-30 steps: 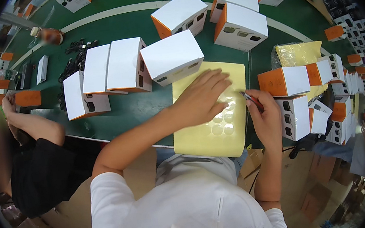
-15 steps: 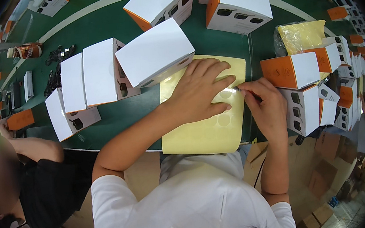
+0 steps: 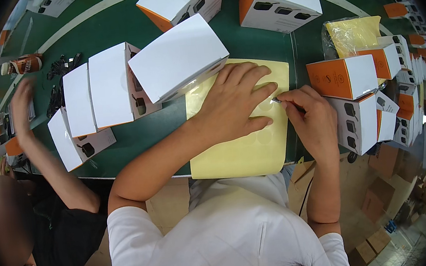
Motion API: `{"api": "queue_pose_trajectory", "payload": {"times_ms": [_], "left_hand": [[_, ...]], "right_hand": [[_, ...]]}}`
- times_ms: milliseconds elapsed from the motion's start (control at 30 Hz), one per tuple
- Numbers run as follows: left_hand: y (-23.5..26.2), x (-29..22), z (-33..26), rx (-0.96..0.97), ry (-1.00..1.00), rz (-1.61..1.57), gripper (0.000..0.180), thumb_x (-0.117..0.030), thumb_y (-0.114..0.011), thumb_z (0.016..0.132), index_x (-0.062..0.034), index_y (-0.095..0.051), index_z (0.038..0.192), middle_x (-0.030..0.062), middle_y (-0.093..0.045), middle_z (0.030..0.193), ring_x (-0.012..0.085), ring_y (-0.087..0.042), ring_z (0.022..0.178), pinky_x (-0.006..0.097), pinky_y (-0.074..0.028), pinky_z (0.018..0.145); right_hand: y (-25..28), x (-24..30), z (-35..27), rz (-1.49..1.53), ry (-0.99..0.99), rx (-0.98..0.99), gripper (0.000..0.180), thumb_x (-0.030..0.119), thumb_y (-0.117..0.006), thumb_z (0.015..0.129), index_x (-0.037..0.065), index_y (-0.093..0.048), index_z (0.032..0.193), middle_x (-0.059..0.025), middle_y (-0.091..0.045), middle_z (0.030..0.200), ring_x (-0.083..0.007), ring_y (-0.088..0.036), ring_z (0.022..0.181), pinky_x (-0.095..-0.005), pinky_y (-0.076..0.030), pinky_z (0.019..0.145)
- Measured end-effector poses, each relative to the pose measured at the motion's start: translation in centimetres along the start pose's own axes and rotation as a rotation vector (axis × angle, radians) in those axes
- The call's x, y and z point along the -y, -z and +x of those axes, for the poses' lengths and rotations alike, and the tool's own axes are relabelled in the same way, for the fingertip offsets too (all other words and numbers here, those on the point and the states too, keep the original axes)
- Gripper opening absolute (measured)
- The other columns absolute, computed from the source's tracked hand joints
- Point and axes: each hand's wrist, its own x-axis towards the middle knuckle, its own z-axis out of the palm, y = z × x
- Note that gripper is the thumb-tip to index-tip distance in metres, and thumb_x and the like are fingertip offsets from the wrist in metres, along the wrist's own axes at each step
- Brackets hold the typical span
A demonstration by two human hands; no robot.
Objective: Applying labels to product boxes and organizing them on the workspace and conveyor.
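Note:
A yellow sheet (image 3: 226, 160) with faint rows of clear round stickers lies at the table's near edge. My left hand (image 3: 233, 102) rests flat on it, fingers spread and empty. At the sheet's right side, my right hand (image 3: 312, 114) is closed in a pinch on a small thin metal tool (image 3: 276, 100), whose shiny tip touches or hovers just over one of the stickers. Most of the tool is hidden by my fingers, so its exact kind does not show. The tip is close to my left hand's fingers.
White boxes (image 3: 179, 58) stand left of and beyond the sheet. More orange-and-white boxes (image 3: 342, 78) are stacked at right, beside a yellow pack in clear plastic (image 3: 353, 35). Black cables (image 3: 56, 95) and a brown bottle (image 3: 24, 64) lie far left. A co-worker's arm (image 3: 52, 160) reaches over the left side.
My hands stay in nearly the same place, the right one still pinching at the sheet. The co-worker's arm at left has swung up and away over the table. The view has shifted slightly.

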Motion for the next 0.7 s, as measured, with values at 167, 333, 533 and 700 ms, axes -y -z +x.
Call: {"api": "queue_pose_trajectory", "payload": {"times_ms": [167,333,533,700], "left_hand": [[-0.2,0.0,0.0,-0.015,-0.002,-0.016,0.062,-0.040,-0.081,0.077,-0.0127,-0.064,0.130,0.0105,-0.049,0.141,0.0333,-0.042,0.134,0.050,-0.033,0.111],[-0.2,0.0,0.0,-0.008,0.003,-0.014,0.063,-0.040,-0.082,0.076,-0.0118,-0.064,0.129,0.0113,-0.049,0.141,0.0339,-0.041,0.135,0.050,-0.032,0.112],[-0.2,-0.2,0.4,-0.012,0.011,0.044,0.066,-0.042,-0.081,0.076,-0.0113,-0.062,0.132,0.0143,-0.048,0.142,0.0351,-0.041,0.135,0.050,-0.032,0.113],[-0.8,-0.3,0.9,-0.104,-0.010,0.131,0.065,-0.040,-0.080,0.078,-0.0111,-0.061,0.133,0.0166,-0.048,0.144,0.0358,-0.044,0.133,0.050,-0.034,0.111]], "right_hand": [[-0.9,0.4,0.1,-0.112,0.052,-0.077,0.007,0.018,-0.074,0.085,0.013,-0.072,0.090,-0.0059,-0.061,0.080,-0.0261,-0.062,0.071,-0.0407,-0.045,0.068],[-2.0,0.4,0.3,-0.195,0.126,-0.163,0.010,0.020,-0.076,0.083,0.013,-0.069,0.086,-0.0048,-0.060,0.078,-0.0252,-0.060,0.070,-0.0396,-0.042,0.067],[-1.4,0.7,-0.6,-0.016,0.044,-0.171,0.010,0.015,-0.077,0.082,0.012,-0.068,0.086,-0.0049,-0.059,0.078,-0.0248,-0.059,0.070,-0.0373,-0.042,0.067],[-0.5,0.7,-1.6,0.370,0.028,-0.327,0.012,0.004,-0.077,0.082,0.007,-0.068,0.089,-0.0040,-0.059,0.079,-0.0168,-0.056,0.068,-0.0278,-0.044,0.066]]}}
